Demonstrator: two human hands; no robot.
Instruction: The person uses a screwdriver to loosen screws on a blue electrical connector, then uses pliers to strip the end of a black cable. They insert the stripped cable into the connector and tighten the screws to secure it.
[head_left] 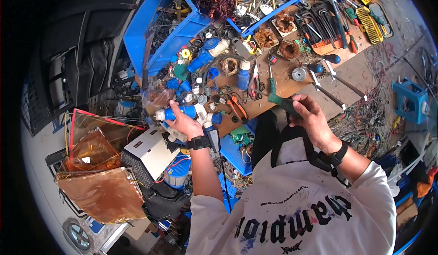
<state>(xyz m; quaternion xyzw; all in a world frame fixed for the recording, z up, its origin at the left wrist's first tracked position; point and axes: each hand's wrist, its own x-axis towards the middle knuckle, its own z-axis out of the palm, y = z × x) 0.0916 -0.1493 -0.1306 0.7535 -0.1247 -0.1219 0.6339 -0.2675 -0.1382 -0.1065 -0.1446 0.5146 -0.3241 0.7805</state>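
At the left end of the wooden workbench, my left hand is closed round a blue and white cylindrical plug connector. More white and blue connector parts lie against that hand on the right. My right hand, above the near bench edge, grips the dark end of a green-handled screwdriver. Its thin shaft points away from me over the bench. Red-and-black pliers, orange-handled cutters and a blue-bodied connector lie between my two hands.
Far off stand a blue bin and a blue tray of metal pins. Rusty square parts, hex keys and blue-handled screwdrivers cover the bench's right. Wire scraps and a blue stool are on the floor.
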